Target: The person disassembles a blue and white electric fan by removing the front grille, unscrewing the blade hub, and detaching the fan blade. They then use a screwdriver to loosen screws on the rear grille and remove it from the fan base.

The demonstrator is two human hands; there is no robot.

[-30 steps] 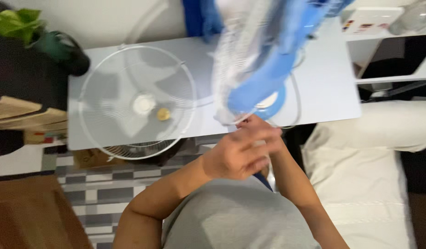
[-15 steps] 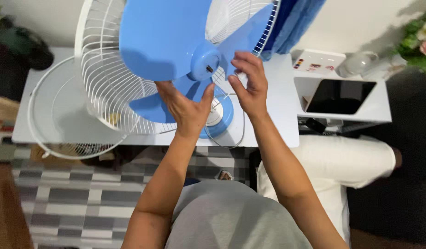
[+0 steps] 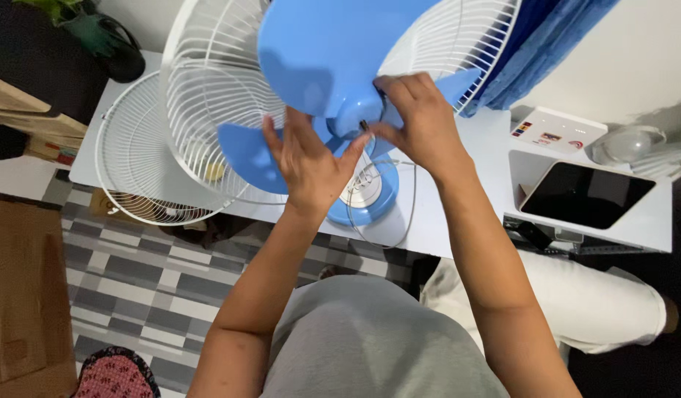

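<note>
A desk fan with blue blades (image 3: 325,51) and a white rear wire guard (image 3: 208,103) stands on a white table (image 3: 473,147), on a round blue base (image 3: 370,199). My right hand (image 3: 418,121) pinches the blue hub at the blades' centre, fingers closed around it. My left hand (image 3: 307,162) lies flat, fingers spread, against the lower blue blade, just left of the hub. A loose white front guard (image 3: 130,166) lies flat on the table at the left, partly behind the fan.
A dark tablet (image 3: 587,195) sits in a white tray at the right, beside a small white box (image 3: 554,133). Blue cloth (image 3: 546,51) hangs behind the fan. A white cushion (image 3: 598,302) and checked floor (image 3: 134,287) lie below the table. A potted plant (image 3: 97,37) stands far left.
The view has shifted so the fan sits more to the right. My right hand has moved from the blade onto the hub; my left hand has slid slightly along the lower blade.
</note>
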